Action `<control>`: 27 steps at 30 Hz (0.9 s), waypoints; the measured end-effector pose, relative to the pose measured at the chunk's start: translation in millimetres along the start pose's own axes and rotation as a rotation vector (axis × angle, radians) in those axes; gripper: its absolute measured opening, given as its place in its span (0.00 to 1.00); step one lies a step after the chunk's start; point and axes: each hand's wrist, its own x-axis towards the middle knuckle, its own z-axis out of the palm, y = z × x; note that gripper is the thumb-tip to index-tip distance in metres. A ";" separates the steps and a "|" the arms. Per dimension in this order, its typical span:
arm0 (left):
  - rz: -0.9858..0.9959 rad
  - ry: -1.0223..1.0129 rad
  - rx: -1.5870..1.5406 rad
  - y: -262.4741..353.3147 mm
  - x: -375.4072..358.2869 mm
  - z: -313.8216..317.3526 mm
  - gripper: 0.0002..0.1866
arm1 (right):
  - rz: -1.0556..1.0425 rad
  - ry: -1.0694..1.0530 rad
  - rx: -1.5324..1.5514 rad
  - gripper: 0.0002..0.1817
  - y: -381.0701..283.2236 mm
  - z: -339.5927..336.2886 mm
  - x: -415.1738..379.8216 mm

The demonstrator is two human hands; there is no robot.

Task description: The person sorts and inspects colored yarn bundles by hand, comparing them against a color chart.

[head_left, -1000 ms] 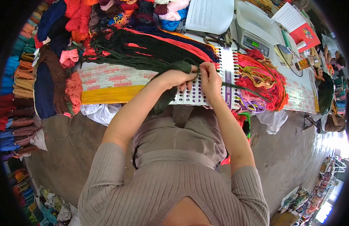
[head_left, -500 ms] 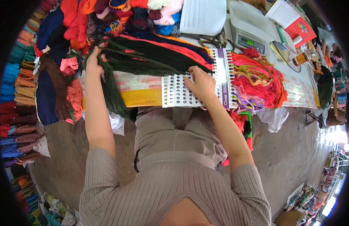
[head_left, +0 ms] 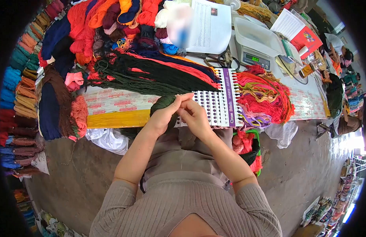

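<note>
My left hand [head_left: 164,117] is closed around a dark green thread skein [head_left: 164,103] at the table's front edge, left of the card. My right hand [head_left: 195,117] is beside it with fingers pinched together, touching the left fingertips; what is between them is too small to make out. Under the right hand lies a white punched thread card [head_left: 214,103] with rows of holes and a purple printed strip. Long dark green strands [head_left: 151,75] run left from the card, with coral and navy strands behind them. Red, pink and olive threads [head_left: 266,94] spread from its right side.
Heaped yarn skeins [head_left: 78,35] cover the back left. A printed sheet [head_left: 209,27], scissors [head_left: 227,59] and a digital scale [head_left: 254,57] with a clear tray stand behind the card. A green-rimmed basket [head_left: 257,152] sits below the table edge. Another person [head_left: 336,45] is at far right.
My left hand has come from the far left end of the dark green strands to the front edge, beside my right hand. My right hand has moved off the strands, downward and left.
</note>
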 end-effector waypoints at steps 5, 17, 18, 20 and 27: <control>-0.107 -0.036 -0.252 1.9 -2.3 -5.9 0.29 | 0.021 -0.007 0.065 0.02 -10.7 -7.5 -5.9; 0.041 0.190 -0.243 27.3 -10.8 -0.1 0.26 | 0.298 0.056 0.670 0.10 -28.5 -14.6 -18.1; 0.043 0.195 -0.246 27.4 -10.5 -2.6 0.26 | 0.301 0.051 0.668 0.10 -29.5 -14.7 -18.6; 0.085 0.165 -0.240 27.0 -10.1 -7.6 0.26 | 0.307 0.088 0.645 0.11 -31.4 -16.8 -20.3; 0.089 0.111 -0.146 28.5 -11.6 -11.1 0.28 | 0.268 0.064 0.549 0.11 -29.7 -16.8 -20.6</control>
